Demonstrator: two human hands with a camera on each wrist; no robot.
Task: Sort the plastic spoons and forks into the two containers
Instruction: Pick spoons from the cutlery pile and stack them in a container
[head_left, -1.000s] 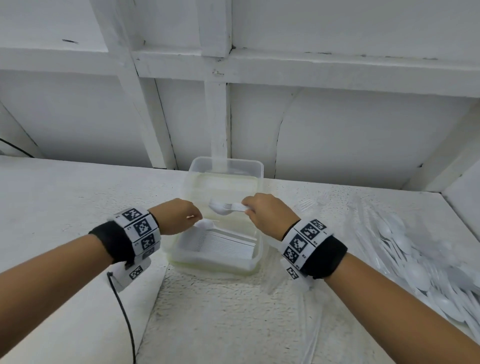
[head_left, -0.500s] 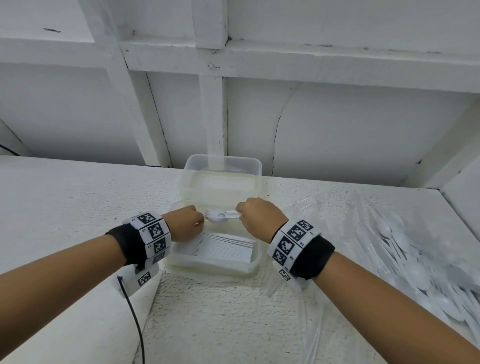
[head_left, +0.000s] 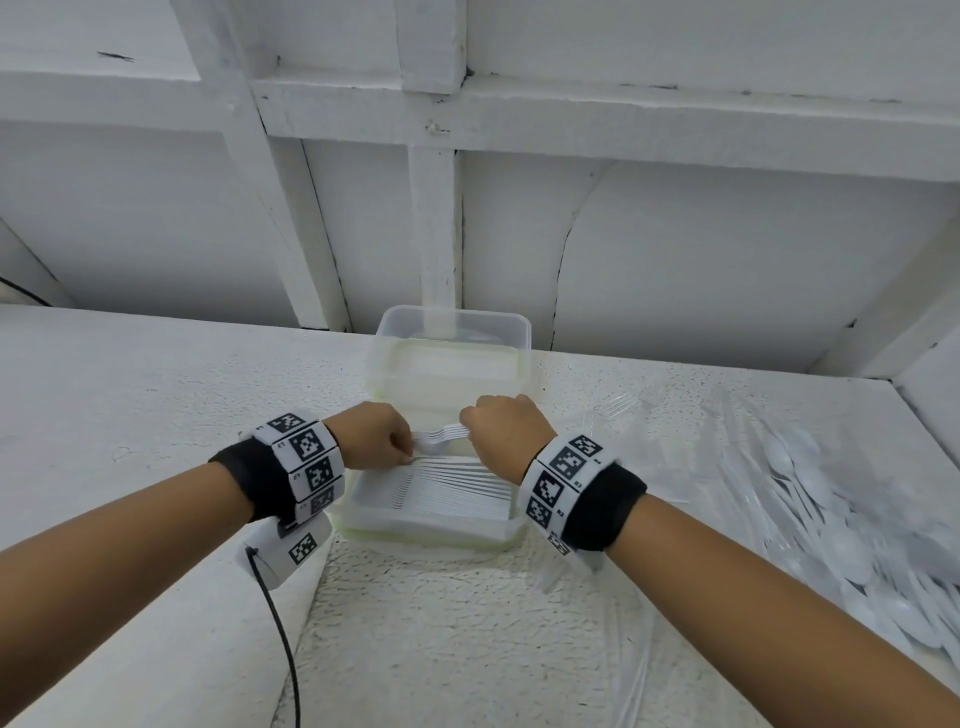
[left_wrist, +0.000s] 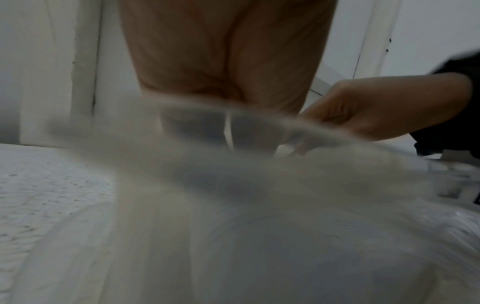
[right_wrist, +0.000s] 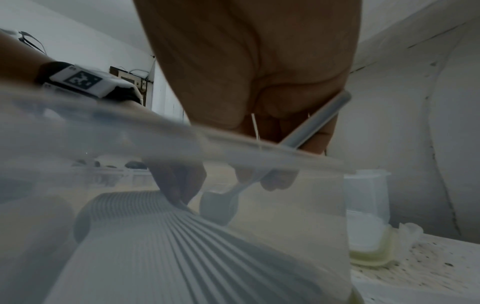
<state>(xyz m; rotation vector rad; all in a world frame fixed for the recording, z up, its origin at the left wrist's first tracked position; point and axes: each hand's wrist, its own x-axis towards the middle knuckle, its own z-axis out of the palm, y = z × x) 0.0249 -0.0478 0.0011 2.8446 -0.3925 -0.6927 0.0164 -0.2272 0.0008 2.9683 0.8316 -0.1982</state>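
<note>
Forks (head_left: 457, 486) in near container (head_left: 363, 522) (far container (head_left: 452, 319) behind); spoons (head_left: 831, 499) right.

bare forearms, each wrist wrapped in a black band (head_left: 249, 480) topped by white blocks printed with black square-pattern tags (head_left: 563, 475) — a thin black cable (head_left: 283, 639) trails lower left.

Both hands, the left hand (head_left: 371, 434) and the right hand (head_left: 506, 434), are crowding the mouth of the near container (head_left: 431, 527), closing most of it off from above. The far container (head_left: 452, 332) is sitting open just behind, blocking the way toward the worktop's (head_left: 156, 415) back edge. The spoon pile (head_left: 831, 509) is filling the right edge, while the left side is lying bare.
</note>
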